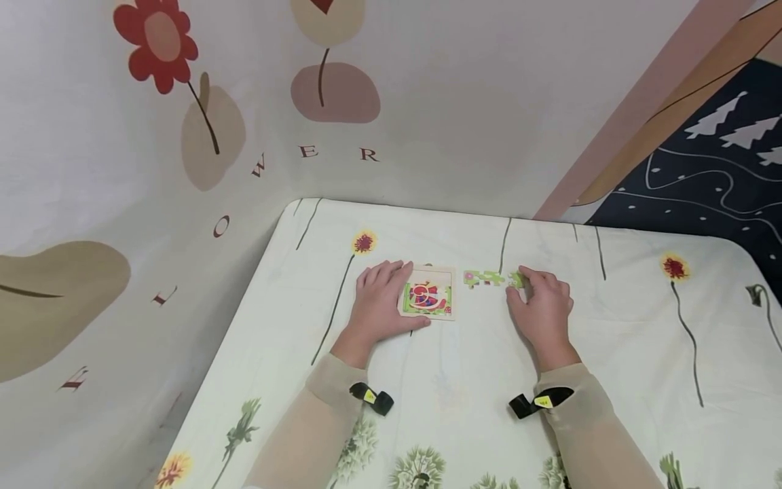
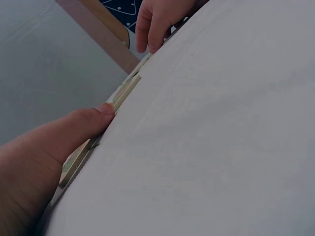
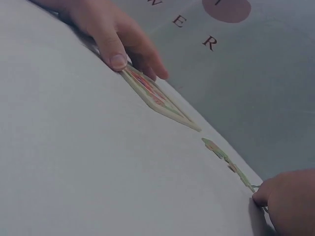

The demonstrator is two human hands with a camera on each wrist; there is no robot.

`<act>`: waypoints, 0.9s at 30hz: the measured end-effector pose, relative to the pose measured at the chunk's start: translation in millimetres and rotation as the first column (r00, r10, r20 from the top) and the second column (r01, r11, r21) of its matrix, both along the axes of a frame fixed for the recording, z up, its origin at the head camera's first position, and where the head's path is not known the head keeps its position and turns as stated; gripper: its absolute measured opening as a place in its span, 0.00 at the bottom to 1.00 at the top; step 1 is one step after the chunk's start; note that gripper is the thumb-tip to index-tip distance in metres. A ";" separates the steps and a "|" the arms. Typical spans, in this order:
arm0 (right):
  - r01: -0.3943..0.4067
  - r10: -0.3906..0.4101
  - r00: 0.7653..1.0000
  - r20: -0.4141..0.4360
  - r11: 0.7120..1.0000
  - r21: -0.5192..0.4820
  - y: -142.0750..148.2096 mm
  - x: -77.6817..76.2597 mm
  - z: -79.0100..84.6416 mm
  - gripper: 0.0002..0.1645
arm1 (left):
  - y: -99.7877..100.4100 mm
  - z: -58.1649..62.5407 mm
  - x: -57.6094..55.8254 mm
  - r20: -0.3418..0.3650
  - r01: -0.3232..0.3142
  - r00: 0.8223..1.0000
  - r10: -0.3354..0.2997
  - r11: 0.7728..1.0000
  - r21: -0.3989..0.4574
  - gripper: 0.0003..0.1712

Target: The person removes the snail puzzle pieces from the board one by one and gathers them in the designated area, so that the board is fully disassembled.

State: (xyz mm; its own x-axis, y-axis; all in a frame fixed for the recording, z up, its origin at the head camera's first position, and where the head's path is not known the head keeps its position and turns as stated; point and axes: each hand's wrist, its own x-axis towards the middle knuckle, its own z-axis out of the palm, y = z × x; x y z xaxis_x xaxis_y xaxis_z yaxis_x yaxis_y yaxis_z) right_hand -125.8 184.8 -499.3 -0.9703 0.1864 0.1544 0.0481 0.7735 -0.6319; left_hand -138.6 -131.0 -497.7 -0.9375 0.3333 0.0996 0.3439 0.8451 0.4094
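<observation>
- Left hand [image 1: 381, 299]: at the puzzle tray's [image 1: 434, 274] 9 o'clock side, gripping it, thumb along the 6 o'clock edge.
- The tray lies flat on the counter [image 1: 464, 367], a red-and-green picture inside, a bare band toward 12 o'clock.
- Puzzle strip [image 1: 489, 278]: just beside the tray, at its 3 o'clock, apart from it.
- Right hand [image 1: 542, 309]: at the strip's 4 o'clock, thumb and forefinger narrowed, pinching the end piece [image 1: 516, 280].

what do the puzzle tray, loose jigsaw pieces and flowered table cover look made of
Puzzle tray: probably thin wood, matte, judging by its pale tan rim. Jigsaw pieces: likely wood or stiff card, printed mostly green on top; edges too small to tell. Flowered table cover: apparently matte fabric, given its soft, faint creases.
</observation>
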 end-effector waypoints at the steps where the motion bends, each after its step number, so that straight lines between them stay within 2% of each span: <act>1: 0.001 -0.001 1.000 0.000 1.000 0.000 -0.2 0.3 -0.1 0.28 | -0.4 0.2 0.4 0.000 0.002 1.000 -0.002 1.000 0.006 0.66; 7: 0.004 -0.004 1.000 -0.014 1.000 -0.001 -3.0 1.9 -0.1 0.29 | -2.4 0.0 0.3 -0.009 0.011 1.000 -0.011 1.000 0.006 0.64; 16: -0.008 0.008 0.993 -0.116 1.000 0.007 -18.3 -0.7 -3.5 0.28 | -2.4 -0.1 -1.1 -0.009 -0.005 1.000 0.006 1.000 0.010 0.69; 20: -0.022 0.023 0.990 -0.137 1.000 0.007 -28.4 0.0 -3.9 0.27 | -1.4 -0.7 -1.4 0.020 -0.022 1.000 0.022 1.000 0.001 0.71; 27: -0.104 0.106 0.979 -0.176 0.994 0.022 -53.9 1.5 1.4 0.24 | -2.3 -1.5 -2.8 0.030 -0.034 0.999 0.035 0.999 -0.007 0.73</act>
